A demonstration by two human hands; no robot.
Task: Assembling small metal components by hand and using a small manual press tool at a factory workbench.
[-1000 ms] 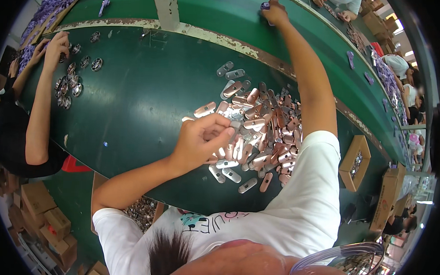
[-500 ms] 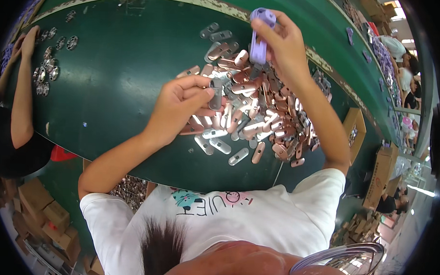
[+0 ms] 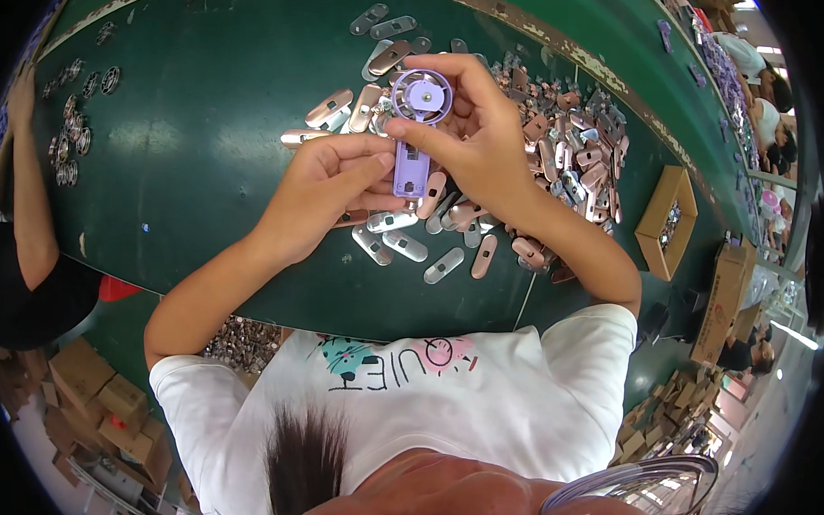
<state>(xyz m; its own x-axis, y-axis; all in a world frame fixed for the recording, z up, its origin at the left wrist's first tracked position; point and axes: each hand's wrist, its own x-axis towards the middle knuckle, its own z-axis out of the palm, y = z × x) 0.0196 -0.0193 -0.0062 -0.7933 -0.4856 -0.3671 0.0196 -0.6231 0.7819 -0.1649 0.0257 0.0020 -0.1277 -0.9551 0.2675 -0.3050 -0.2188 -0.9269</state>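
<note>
A purple handheld fan housing [image 3: 411, 178], with a round ring head and a straight handle, is held upright over the green table between my hands. My right hand [image 3: 480, 137] grips it around the ring, thumb across the neck. Fingers and thumb of my left hand [image 3: 317, 177] close on the left side of the handle. The grey oval plate seen earlier in this hand is hidden now. Around and beneath my hands lie many rounded metal plates, some copper, some silver, such as a silver plate [image 3: 444, 265] and a copper plate [image 3: 485, 256].
Shiny metal rings [image 3: 69, 141] lie in a cluster at the table's left, near a co-worker's arm [image 3: 34, 217]. An open cardboard box [image 3: 665, 225] with small parts stands at the right. A worn metal rail [image 3: 556, 40] borders the far side.
My right hand has brought the purple fan housing left and down to meet my left hand. The grey plate in my left hand has gone out of sight.
</note>
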